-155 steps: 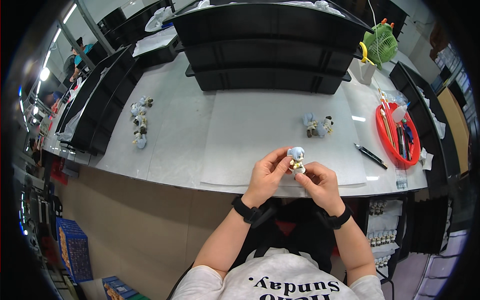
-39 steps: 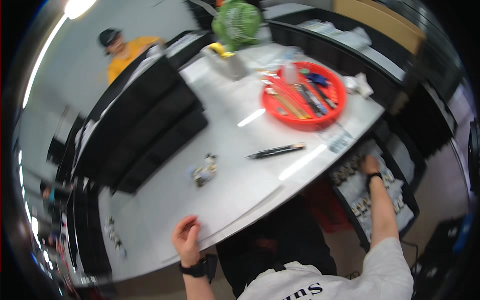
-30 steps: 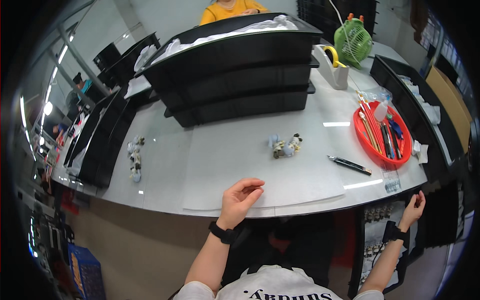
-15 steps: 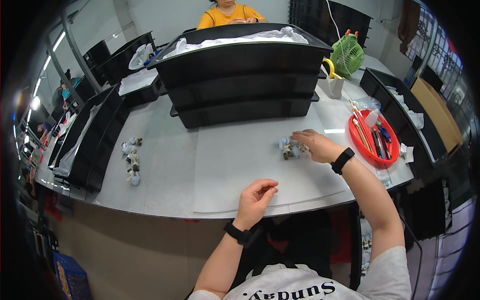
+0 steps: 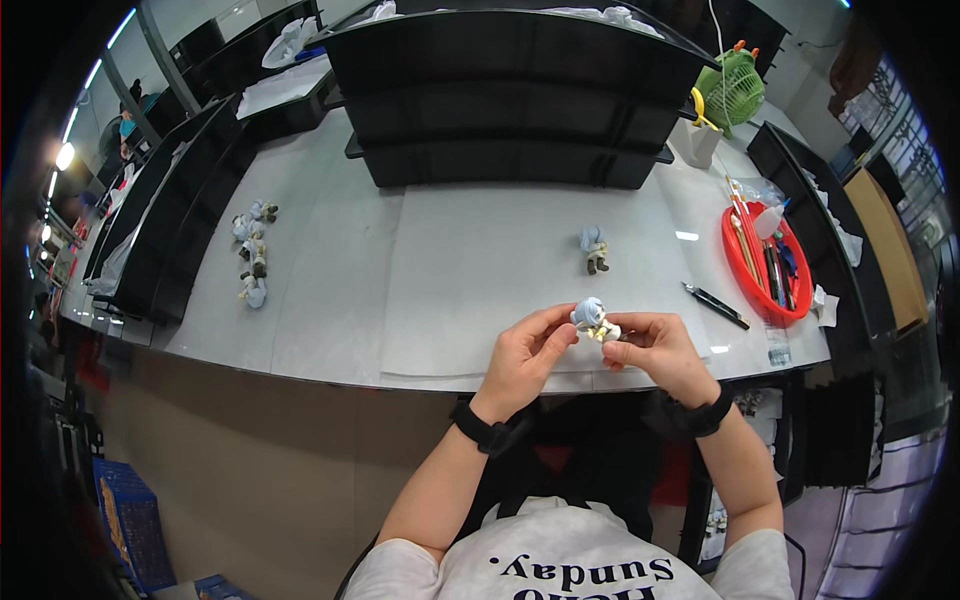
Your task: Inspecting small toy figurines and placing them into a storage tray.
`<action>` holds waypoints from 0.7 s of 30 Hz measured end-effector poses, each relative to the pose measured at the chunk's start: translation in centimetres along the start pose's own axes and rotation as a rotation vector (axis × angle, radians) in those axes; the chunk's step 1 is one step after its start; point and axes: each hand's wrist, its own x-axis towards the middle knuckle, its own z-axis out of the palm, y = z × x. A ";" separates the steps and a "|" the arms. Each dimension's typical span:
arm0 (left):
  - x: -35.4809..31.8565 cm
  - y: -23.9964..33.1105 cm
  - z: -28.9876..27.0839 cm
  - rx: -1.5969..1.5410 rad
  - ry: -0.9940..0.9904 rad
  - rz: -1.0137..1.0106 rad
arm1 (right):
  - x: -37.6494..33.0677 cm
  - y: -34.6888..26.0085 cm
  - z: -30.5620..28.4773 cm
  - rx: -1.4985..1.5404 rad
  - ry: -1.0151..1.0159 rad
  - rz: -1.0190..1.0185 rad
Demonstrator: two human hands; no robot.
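Note:
A small toy figurine [image 5: 590, 316] with pale blue hair and a whitish body is held just above the table's front edge. My left hand [image 5: 524, 362] pinches it at the head side, thumb and fingers closed. From the other side my right hand [image 5: 664, 354] grips its lower part between thumb and fingers. A similar figurine [image 5: 595, 249] with dark feet lies farther off on the white sheet [image 5: 470, 270]. To the right of my hands, a black pen-like tool [image 5: 716, 305] rests on the table.
Several more figurines [image 5: 254, 252] lie in a row at the left. Stacked black bins [image 5: 510, 110] stand at the back, and another black bin [image 5: 185, 225] borders the left. A red basket [image 5: 733, 262] of brushes and tools sits right, near a green basket [image 5: 733, 88].
My right hand has brought one figurine back toward me, and both hands now hold it. The other figurine stays on the sheet. The view has tilted down, and the pen-like tool now shows.

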 end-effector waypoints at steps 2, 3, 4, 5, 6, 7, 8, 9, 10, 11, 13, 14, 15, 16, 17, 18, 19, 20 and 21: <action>0.0 -0.3 -0.3 0.042 0.000 0.005 | 0.2 1.0 1.2 -0.019 0.082 -0.080; -0.1 -0.3 -0.5 0.082 -0.004 0.013 | 0.4 1.6 1.8 -0.041 0.169 -0.163; -0.1 -0.2 -0.5 0.089 0.001 0.014 | 0.7 2.3 2.4 -0.093 0.276 -0.270; -0.1 -0.1 -0.3 0.082 0.021 0.016 | 1.0 2.9 2.9 -0.088 0.270 -0.273; -0.2 -0.1 -0.3 0.074 0.043 0.016 | 1.3 3.6 3.3 -0.220 0.377 -0.459; -0.2 0.0 -0.3 0.079 0.048 0.014 | 1.5 4.1 3.7 -0.352 0.484 -0.645; -0.2 0.1 -0.3 0.084 0.049 0.008 | 1.5 4.5 3.9 -0.398 0.520 -0.690; -0.3 0.2 -0.3 0.088 0.046 0.001 | 1.4 5.0 4.0 -0.393 0.519 -0.688; -0.3 0.1 -0.3 0.092 0.047 -0.003 | 1.4 5.5 4.1 -0.424 0.522 -0.732; -0.3 0.0 -0.3 0.126 0.043 0.019 | 1.5 5.9 4.1 -0.455 0.525 -0.775; -0.2 -0.1 -0.4 0.161 0.035 0.036 | 1.5 5.5 4.0 -0.451 0.484 -0.781; -0.2 -0.1 -0.6 0.095 0.054 0.006 | 1.1 4.8 4.0 -0.328 0.389 -0.737; -0.1 0.0 -0.7 0.028 0.072 -0.021 | 0.9 4.3 4.0 -0.207 0.295 -0.693; -0.1 0.0 -0.7 0.030 0.070 -0.024 | 0.9 4.7 3.1 -0.177 0.178 -0.618; -0.1 0.0 -0.8 0.006 0.062 -0.034 | 0.9 4.8 3.1 -0.174 0.180 -0.616; 0.0 -0.1 -0.7 -0.019 0.053 -0.042 | 1.0 4.8 3.0 -0.025 0.149 -0.540; 0.1 0.0 -0.6 -0.018 0.052 -0.044 | 1.0 4.8 2.9 0.123 0.118 -0.462; 0.2 0.1 -0.4 -0.018 0.062 -0.034 | 1.3 5.5 2.4 0.110 0.105 -0.515; 0.1 0.2 -0.4 -0.016 0.074 -0.026 | 1.3 5.5 2.4 0.114 0.104 -0.514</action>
